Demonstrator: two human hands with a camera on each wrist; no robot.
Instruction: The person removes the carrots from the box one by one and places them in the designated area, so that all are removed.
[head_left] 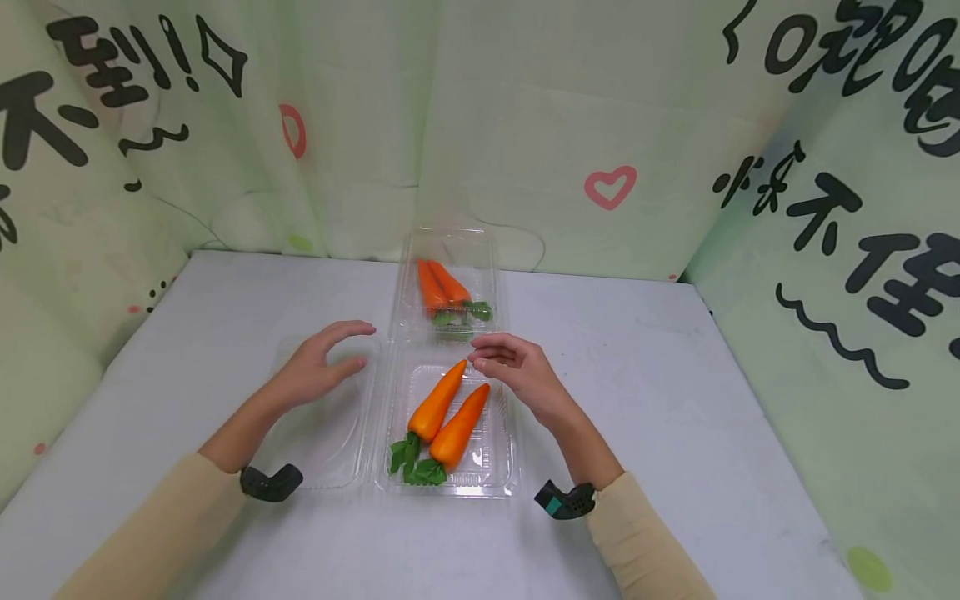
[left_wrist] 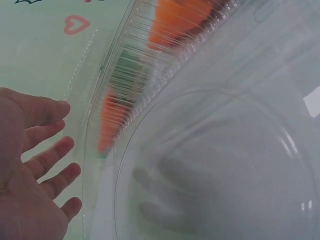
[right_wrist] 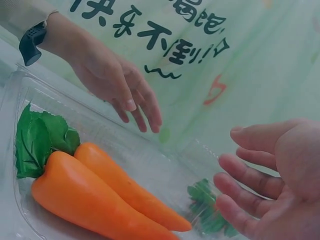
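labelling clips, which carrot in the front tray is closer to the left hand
The left carrot in the front tray: in the head view it lies between the left hand and the right carrot, its tip reaching farther back.

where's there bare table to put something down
Bare table lies right of the right hand, left of the clear lid, and in front of the near container. Crowded: the middle, where two carrots lie in that container with the far container behind.
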